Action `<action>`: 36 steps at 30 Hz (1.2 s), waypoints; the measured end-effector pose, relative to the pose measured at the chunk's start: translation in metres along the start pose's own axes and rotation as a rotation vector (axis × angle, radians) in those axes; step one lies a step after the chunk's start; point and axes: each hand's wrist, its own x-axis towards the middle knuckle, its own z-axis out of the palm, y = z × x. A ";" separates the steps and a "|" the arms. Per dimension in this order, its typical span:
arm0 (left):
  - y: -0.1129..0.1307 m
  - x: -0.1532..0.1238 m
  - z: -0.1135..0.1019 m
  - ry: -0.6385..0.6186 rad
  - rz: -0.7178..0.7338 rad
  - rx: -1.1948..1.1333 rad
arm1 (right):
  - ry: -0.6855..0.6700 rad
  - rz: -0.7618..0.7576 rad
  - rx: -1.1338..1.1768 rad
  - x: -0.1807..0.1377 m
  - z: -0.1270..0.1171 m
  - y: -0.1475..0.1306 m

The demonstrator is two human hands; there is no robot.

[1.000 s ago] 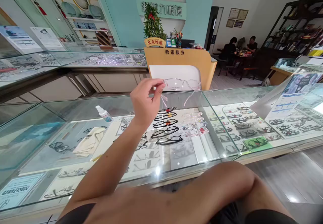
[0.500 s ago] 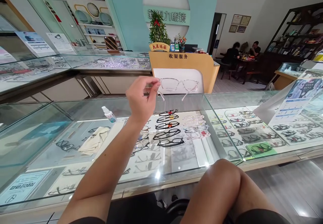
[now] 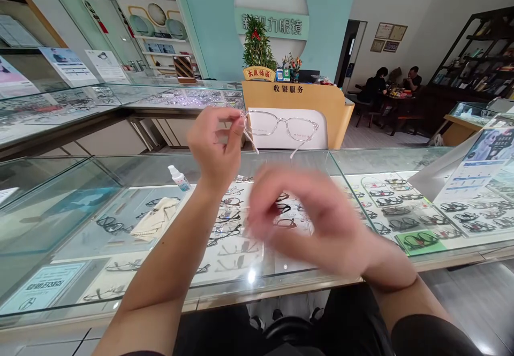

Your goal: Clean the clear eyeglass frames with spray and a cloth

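Observation:
My left hand is raised over the glass counter, with thumb and fingertips pinching one end of a pair of clear-framed eyeglasses. The glasses hang level in the air, lenses upright and both temples pointing down toward me. My right hand is lower and nearer, over the counter and apart from the glasses. Its fingers are curved but smeared by motion; whether anything is between them cannot be made out. Behind it, several rows of eyeglasses in the display case are partly hidden.
On the glass display counter stand a white spray bottle and, to the right, a printed sign. A beige cloth shows at left. Beyond is a wooden cashier desk with a plant. Two people sit far right.
My right arm, bent low before with its hand unseen, has swung up, bringing the hand over the counter. The left hand and glasses have shifted slightly left and up.

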 end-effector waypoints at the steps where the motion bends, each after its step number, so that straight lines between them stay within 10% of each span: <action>1: 0.001 0.000 0.001 0.009 0.007 -0.008 | 0.136 -0.001 -0.050 0.003 -0.015 0.009; 5: 0.005 -0.004 0.004 0.024 0.007 0.020 | 0.586 0.130 -0.365 0.006 -0.064 0.054; 23: 0.009 -0.008 0.009 0.088 -0.045 0.083 | 0.559 0.231 -0.617 0.003 -0.061 0.102; 36: 0.001 -0.022 0.017 -0.116 -0.221 -0.008 | 0.578 0.159 -0.717 0.000 -0.065 0.125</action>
